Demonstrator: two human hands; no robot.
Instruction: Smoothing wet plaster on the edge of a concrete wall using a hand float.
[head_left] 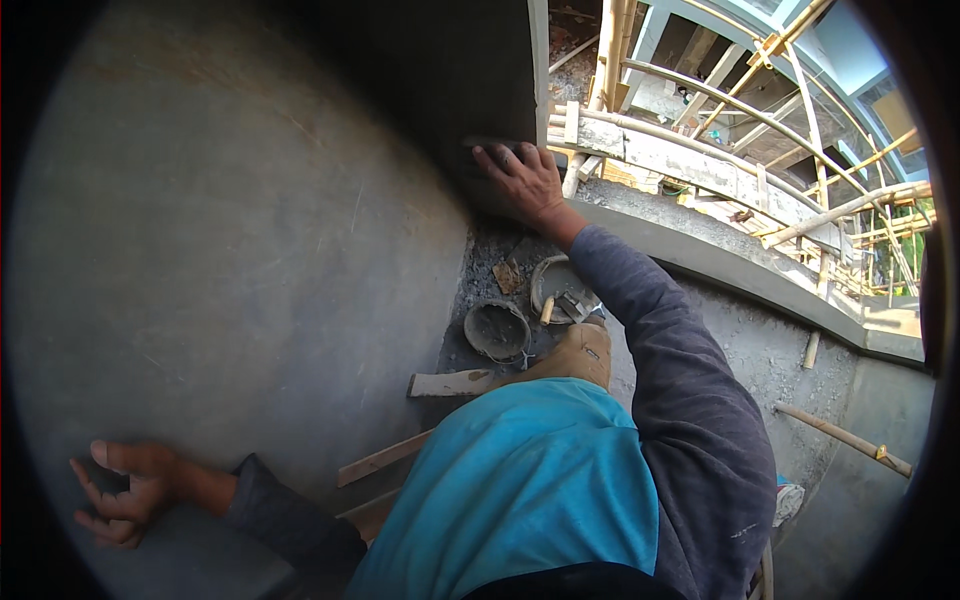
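My right hand (525,185) is raised against the dark, shaded wall (450,80), close to its outer edge. Its fingers bend over something thin and flat; only a slim edge shows, so its kind is unclear. Low on the left, my left hand (125,490) has its fingers apart and partly curled, with nothing in it, near the smooth grey plastered wall (230,250). Below my right forearm stand a round bucket of grey mix (497,331) and a second round tub (540,285). A trowel with a wooden handle (547,310) lies across the tub.
Wooden boards (450,383) lean by the left wall beside my legs. A low grey ledge (680,240) runs along the right, with bamboo scaffolding (720,95) beyond it. A bamboo pole (845,440) lies at the right, and rubble (507,277) litters the corner floor.
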